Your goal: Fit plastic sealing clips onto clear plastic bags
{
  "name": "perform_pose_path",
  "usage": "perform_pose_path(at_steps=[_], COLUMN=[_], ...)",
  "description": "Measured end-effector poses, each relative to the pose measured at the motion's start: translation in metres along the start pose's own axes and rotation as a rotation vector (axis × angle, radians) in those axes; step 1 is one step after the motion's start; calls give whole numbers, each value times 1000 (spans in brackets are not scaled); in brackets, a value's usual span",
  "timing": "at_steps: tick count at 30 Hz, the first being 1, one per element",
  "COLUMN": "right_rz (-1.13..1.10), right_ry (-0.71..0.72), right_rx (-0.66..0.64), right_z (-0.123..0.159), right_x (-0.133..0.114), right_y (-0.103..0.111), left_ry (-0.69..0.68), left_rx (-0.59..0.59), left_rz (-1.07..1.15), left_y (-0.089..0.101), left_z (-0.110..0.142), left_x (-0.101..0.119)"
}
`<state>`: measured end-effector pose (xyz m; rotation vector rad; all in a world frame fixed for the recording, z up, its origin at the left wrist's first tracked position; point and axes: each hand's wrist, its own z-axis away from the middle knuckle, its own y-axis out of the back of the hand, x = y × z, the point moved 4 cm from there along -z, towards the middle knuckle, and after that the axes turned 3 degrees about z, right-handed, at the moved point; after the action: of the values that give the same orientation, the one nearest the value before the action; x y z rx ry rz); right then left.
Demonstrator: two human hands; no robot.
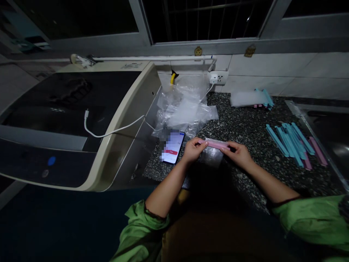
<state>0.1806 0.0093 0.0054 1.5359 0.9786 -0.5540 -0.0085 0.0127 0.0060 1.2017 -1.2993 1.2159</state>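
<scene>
My left hand (pixel 193 149) and my right hand (pixel 237 153) both pinch a long pink strip (pixel 216 144) at its two ends, held level just above the dark speckled countertop (pixel 245 127). A clear plastic sleeve (pixel 211 156) hangs or lies under the strip between my hands. Both hands have their fingers closed on the strip. Green sleeves cover my upper arms at the bottom of the view.
A lit phone (pixel 173 147) lies left of my left hand. Crumpled clear bags (pixel 185 107) sit behind it. Several blue and pink strips (pixel 293 143) lie at right, a packed stack (pixel 249 98) by the wall. A washing machine (pixel 68 123) with a white cable (pixel 109 131) stands left.
</scene>
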Motion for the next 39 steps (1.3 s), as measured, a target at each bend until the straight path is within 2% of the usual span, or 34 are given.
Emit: perform_pose_path(at_steps=[7,12,14,16,18,19,21,23,27,29,32,36,39], right_rz=[-27,-40,-40,-33,-21,-17,-9,-4,-3,-9,-11,4,-6], right_ry=[-18,-11,2,16,27,28,23,11,4,13,25,38,50], right_rx=[15,15,22,35,53,64,86,103,115,116,120,121,149], right_z=[0,-1,-1,-1,-1,-1,-1,-1,-1,-1,0,0,0], right_x=[0,-2,-3,-5,-6,-6,-5,-4,-3,-4,-6,-8,-10], right_y=[0,0,2,3,5,6,7,8,8,8,9,10,11], left_ry=[-40,-16,-14,-22,-65,-101,-170,-168,-141,-212,-302,-245,-196], left_rx=[-5,19,-13,-104,-133,-97,47,155,185,161,33,-148,-213], left_rz=[-46,-45,-45,-70,-194,-298,-538,-713,-817,-775,-629,-492,-446], left_y=[1,-1,-4,-8,-8,-6,2,9,12,10,2,-9,-12], left_z=[-1,1,0,0,1,2,4,7,10,9,6,3,1], left_x=[0,-3,-4,-5,-2,0,7,11,12,13,11,-1,-7])
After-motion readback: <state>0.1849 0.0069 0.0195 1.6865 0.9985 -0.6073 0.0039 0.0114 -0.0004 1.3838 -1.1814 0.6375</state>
